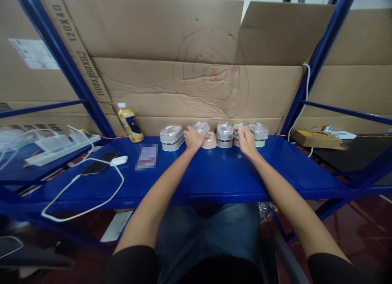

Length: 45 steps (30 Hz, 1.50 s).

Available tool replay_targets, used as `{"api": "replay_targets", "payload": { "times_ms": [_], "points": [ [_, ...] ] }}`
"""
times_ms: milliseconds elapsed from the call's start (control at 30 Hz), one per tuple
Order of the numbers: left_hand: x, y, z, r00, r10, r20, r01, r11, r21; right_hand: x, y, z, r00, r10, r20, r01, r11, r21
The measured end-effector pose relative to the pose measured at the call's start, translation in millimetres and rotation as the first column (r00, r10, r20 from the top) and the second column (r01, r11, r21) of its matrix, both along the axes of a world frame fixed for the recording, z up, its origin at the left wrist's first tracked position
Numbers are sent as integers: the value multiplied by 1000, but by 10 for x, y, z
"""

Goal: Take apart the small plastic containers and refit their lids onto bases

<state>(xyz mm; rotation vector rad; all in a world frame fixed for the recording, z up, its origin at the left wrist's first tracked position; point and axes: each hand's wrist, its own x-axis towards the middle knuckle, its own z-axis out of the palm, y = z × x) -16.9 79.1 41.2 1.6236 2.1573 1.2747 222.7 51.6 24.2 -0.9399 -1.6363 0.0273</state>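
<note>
Small rounded containers with clear lids stand in a row along the back of the blue shelf (196,180). My left hand (194,138) grips a clear lid (201,126), which sits tilted beside and above a peach-coloured container (210,141). My right hand (246,142) is closed at a container with a pinkish base and greenish top (237,131), partly covering it. Between my hands is a grey container (225,135). A white-grey container (172,137) stands left of my left hand, and a pale green one (259,133) just right of my right hand.
A yellow drink bottle (130,123) stands back left. Near it lie a blurred-out packet (147,157), a dark phone (99,164) and a white cable (121,188) hanging over the front edge. Cardboard (137,79) backs the shelf, between blue posts (329,39).
</note>
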Motion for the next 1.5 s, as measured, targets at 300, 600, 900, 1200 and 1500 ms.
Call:
{"api": "replay_targets", "payload": {
  "times_ms": [300,600,900,1200,1500],
  "points": [
    [627,115,-54,990,77,-121,-75,997,16,6,3,28,999,-40,-11,40,999,2],
    [-214,4,86,906,143,-399,-54,973,225,-1,-11,19,999,-30,-15,31,999,11],
    [-1143,105,-50,924,252,-289,-288,954,-88,-44,-18,0,1000,-8,16,9,1000,-24],
    [-832,288,-141,931,278,-238,-288,958,-7,-15,-13,-14,1000,-1,26,2,997,-74],
    [-834,-174,9,965,105,-240,-42,966,254,-39,-96,41,1000,-1,29,2,998,-59]
  ]
}}
